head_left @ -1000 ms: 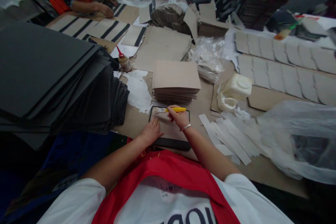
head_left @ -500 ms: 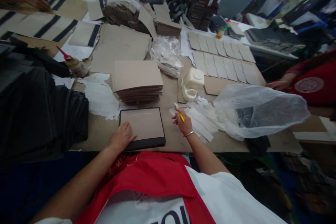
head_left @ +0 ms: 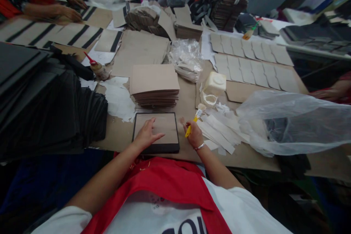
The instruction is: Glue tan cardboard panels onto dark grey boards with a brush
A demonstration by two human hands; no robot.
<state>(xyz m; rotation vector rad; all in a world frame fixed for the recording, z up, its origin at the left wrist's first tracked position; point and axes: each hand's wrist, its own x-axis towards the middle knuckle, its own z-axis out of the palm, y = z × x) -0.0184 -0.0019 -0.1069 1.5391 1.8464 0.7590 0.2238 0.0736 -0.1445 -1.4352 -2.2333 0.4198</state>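
My left hand (head_left: 148, 134), fingers spread, is over a grey-brown board with a black border (head_left: 167, 128) near the table's front edge. Whether its fingertips touch the board I cannot tell. To the right of the board, my right hand (head_left: 194, 134) is closed round a yellow-handled brush (head_left: 195, 118), whose pale bristles point up and away from me. Just behind the board stands a stack of brown boards (head_left: 155, 80). A cream plastic container (head_left: 215, 83) with a cut opening sits beyond the brush. White paper strips (head_left: 218, 131) lie right of my right hand.
Black sheets (head_left: 41, 106) are piled at the left. A red-tipped glue bottle (head_left: 97, 67) stands behind torn white paper (head_left: 116, 98). A clear plastic bag (head_left: 298, 120) lies at the right. Other people's hands (head_left: 67, 12) are at the far left and right edge.
My left hand has moved inward over the board, its fingers now more spread. The brush in my right hand has turned, its bristles now up near the container. The whole view has shifted.
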